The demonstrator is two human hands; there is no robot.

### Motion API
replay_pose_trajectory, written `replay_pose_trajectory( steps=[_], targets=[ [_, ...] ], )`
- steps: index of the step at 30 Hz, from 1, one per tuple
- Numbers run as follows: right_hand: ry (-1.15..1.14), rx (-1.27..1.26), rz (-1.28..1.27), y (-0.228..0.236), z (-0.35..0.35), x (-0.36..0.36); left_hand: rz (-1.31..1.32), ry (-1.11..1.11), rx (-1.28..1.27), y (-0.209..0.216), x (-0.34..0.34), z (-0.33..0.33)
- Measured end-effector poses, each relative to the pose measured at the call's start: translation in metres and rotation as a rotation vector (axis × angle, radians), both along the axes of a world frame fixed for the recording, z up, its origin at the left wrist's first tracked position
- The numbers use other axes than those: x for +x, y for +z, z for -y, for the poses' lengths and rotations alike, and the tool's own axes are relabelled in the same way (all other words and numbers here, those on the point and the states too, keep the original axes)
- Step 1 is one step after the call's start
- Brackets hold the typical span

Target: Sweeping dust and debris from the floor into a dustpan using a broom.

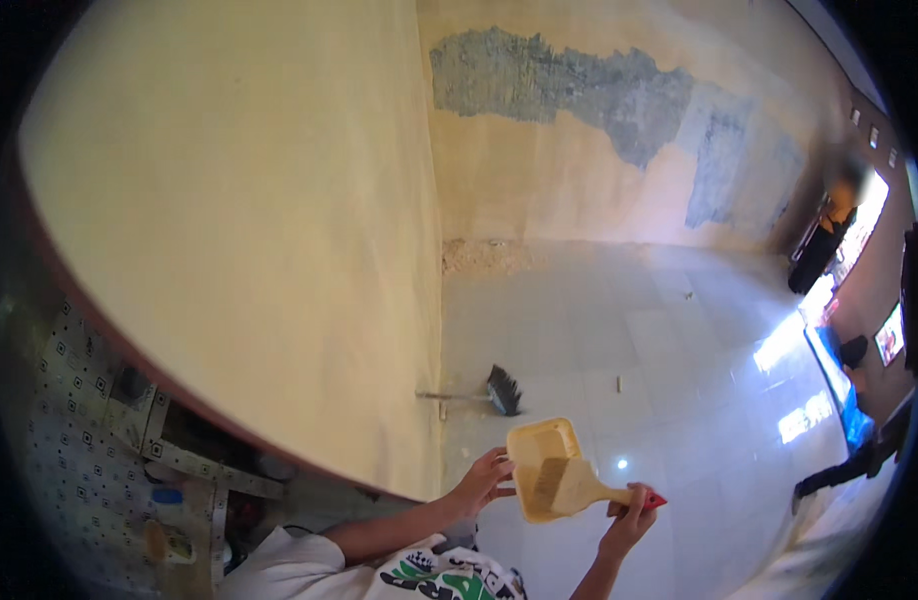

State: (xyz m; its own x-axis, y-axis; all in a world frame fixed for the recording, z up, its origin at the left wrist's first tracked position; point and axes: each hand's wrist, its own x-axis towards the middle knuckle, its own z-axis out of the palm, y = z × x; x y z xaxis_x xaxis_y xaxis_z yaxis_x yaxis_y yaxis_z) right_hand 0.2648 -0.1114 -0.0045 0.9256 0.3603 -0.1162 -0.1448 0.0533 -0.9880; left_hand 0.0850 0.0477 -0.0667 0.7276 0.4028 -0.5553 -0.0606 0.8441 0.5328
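My left hand (482,482) grips the left edge of a shallow cream-yellow paint tray (525,446), fingers curled at its side. Across the tray lies a wide paintbrush (581,490), its bristles down inside and coated in the same cream colour. The brush's handle, red at the end, is held in my right hand (633,510). Both hands are in front of my body, above the tiled floor. Whether any liquid paint sits in the tray is hard to make out.
A tall cream wall (259,220) rises close on my left. The far wall has a bare grey patch (629,100), with crumbled debris (489,256) below. A broom (501,390) with dark bristles lies on the pale tiled floor (599,320). A person (827,235) stands by the bright doorway.
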Motion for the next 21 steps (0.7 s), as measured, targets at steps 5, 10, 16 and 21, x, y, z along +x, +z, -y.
replay_pose_trajectory(
  steps=[5, 10, 16, 21],
  targets=[
    [0.004, -0.036, -0.112, -0.082, -0.047, 0.016, -0.088, 0.128, 0.046, -0.086, 0.026, -0.046],
    [0.234, -0.090, -0.151, -0.108, -0.181, 0.030, -0.111, 0.151, 0.103, -0.150, 0.044, -0.169],
    [0.420, -0.157, -0.119, -0.099, -0.203, 0.123, -0.106, 0.104, 0.133, -0.167, 0.138, -0.218],
    [0.020, 0.036, -0.136, -0.114, -0.169, 0.191, -0.122, -0.007, 0.249, -0.165, 0.230, -0.181]
  ],
)
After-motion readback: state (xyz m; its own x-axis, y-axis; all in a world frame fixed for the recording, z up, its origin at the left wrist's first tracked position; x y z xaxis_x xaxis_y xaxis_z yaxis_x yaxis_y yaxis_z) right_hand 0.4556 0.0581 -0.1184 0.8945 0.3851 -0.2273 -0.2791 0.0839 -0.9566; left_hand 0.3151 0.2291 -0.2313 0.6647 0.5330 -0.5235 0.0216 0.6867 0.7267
